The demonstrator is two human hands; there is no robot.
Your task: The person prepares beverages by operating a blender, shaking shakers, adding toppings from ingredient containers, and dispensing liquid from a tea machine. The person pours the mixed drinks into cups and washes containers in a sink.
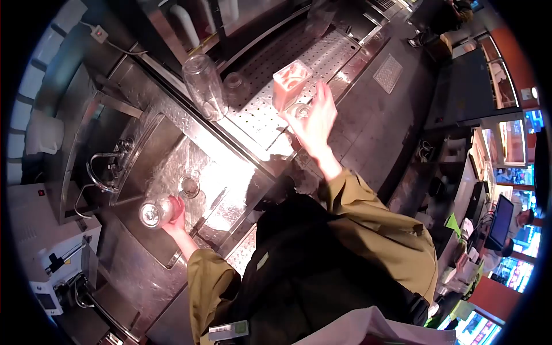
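Observation:
My left hand [177, 214] is closed around a clear glass jar [150, 215], held tilted over the metal sink with its round base toward me. My right hand [316, 127] has thumb and fingers on either side of a small clear glass [301, 111] above the perforated metal counter. Just beyond that glass stands a square clear container [290, 80] with pink and white contents. A tall clear jar [204, 86] and a smaller glass [236, 85] stand to its left on the counter.
The sink [156, 135] has a round drain [188, 185] and a curved faucet [95, 175] on its left side. A white machine [40, 270] stands at lower left. Past the counter's right edge lies a dark floor [382, 106] with a light grate [388, 73]. A monitor [501, 221] is far right.

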